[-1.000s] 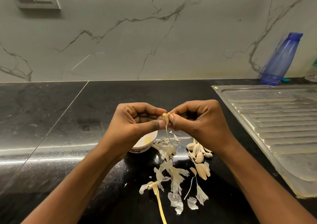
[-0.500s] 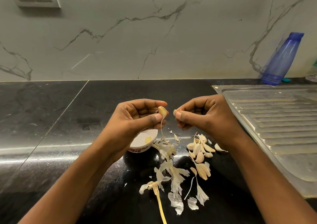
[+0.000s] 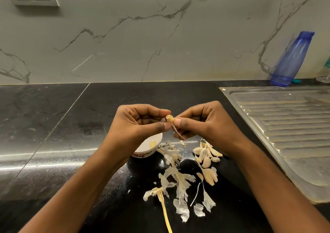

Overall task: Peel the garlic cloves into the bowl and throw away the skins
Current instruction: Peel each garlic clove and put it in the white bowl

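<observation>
At centre frame my left hand (image 3: 137, 127) pinches the garlic clove (image 3: 169, 118) between thumb and forefinger. My right hand (image 3: 207, 124) has its grip on the loose skin strip (image 3: 176, 132) hanging from it, other fingers curled. I'd pull slowly down the clove's length so the strip comes whole. The bowl (image 3: 142, 154) sits on the bench (image 3: 71, 125) just under my left hand; unpeeled cloves (image 3: 205, 154) lie lower right of it.

Head-worn, close, down onto countertop (image 3: 53, 125)
</observation>
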